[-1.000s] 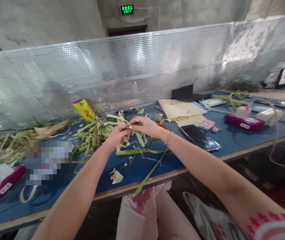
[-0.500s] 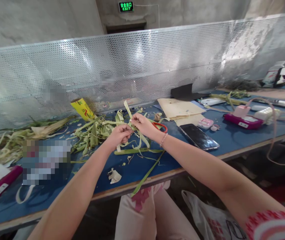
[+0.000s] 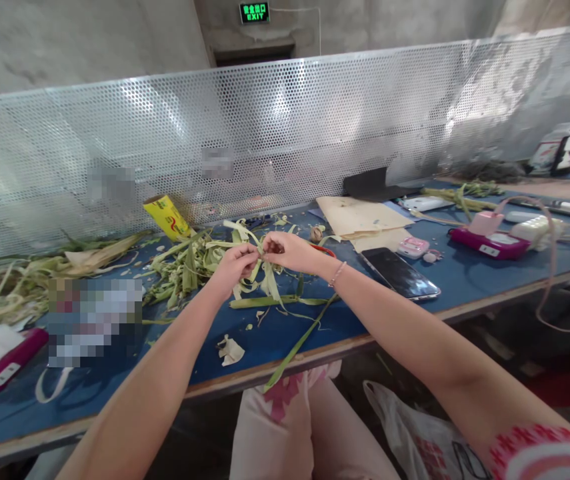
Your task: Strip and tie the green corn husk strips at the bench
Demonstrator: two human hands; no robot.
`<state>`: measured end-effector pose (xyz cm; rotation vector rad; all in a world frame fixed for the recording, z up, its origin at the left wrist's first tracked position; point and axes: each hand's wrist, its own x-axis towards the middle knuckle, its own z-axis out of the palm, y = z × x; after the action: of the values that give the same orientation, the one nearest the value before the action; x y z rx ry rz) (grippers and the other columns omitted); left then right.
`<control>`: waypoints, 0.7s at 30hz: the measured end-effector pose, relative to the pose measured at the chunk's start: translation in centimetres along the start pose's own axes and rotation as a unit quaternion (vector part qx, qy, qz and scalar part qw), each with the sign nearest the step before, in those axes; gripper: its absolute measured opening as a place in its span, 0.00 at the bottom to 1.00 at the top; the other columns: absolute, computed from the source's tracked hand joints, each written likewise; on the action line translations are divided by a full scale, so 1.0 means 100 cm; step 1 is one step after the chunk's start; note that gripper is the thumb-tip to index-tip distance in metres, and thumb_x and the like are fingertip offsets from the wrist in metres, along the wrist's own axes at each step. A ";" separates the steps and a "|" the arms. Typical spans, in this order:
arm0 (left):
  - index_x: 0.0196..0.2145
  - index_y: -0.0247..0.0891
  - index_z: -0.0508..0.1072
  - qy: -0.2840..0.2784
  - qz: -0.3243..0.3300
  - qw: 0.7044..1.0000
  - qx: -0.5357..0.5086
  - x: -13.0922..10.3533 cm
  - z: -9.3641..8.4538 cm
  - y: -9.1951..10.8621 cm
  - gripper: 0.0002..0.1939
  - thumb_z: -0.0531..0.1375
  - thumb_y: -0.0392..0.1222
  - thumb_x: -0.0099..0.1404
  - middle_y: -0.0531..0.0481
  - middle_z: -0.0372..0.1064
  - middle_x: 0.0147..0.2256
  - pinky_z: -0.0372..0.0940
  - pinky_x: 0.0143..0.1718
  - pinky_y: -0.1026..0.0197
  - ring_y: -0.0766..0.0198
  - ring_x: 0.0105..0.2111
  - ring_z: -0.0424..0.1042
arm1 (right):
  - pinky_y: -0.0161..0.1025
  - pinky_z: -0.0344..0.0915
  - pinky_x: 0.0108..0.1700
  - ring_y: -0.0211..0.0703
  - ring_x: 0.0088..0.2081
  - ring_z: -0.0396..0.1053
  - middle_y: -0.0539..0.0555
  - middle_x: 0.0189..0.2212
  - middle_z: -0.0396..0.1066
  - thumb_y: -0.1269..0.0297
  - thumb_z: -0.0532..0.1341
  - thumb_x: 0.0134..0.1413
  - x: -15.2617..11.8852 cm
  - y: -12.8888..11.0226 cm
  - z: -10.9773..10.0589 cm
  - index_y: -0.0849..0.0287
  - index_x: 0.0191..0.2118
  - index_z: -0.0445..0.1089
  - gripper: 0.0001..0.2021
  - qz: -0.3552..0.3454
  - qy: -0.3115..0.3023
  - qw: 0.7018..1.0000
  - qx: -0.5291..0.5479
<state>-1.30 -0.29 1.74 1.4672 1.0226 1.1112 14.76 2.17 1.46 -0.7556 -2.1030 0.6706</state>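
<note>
My left hand [image 3: 237,267] is closed in a pinch, its fingertips almost against those of my right hand. My right hand [image 3: 285,252], also pinching, wears a thin bracelet at the wrist. Between them they grip a pale green leaf strip [image 3: 271,283], which looks like husk; one end hangs below the fingers. The exact spot where the fingers meet is partly hidden. Just left of my hands lies a heap of green leaf strips [image 3: 185,270]. Red scissor-like handles [image 3: 325,251] show partly behind my right wrist. A long green blade [image 3: 297,347] hangs over the table edge.
A phone [image 3: 401,273], a pink case [image 3: 413,247] and brown paper [image 3: 359,217] lie to the right. Farther right is a magenta power strip [image 3: 489,244]. A yellow packet [image 3: 167,217] leans near the perforated metal screen [image 3: 275,133]. A white scrap [image 3: 231,351] lies near the front edge.
My hands have drawn closer together at the fingertips. The strip end that stood up above my right hand has dropped out of its upright position, and a strip now hangs lower between them.
</note>
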 end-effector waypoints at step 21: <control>0.22 0.37 0.57 0.088 0.047 0.994 -0.032 0.003 -0.003 -0.003 0.09 0.57 0.37 0.51 0.61 0.50 0.14 0.39 0.14 0.71 0.79 0.11 0.44 | 0.40 0.59 0.37 0.40 0.31 0.60 0.53 0.26 0.62 0.67 0.54 0.49 0.000 0.009 0.012 0.60 0.28 0.62 0.03 -0.064 0.094 0.984 -0.139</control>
<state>-1.51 0.15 1.54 1.3970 1.0381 1.3485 14.03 2.58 0.19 -0.7940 -2.0710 0.2277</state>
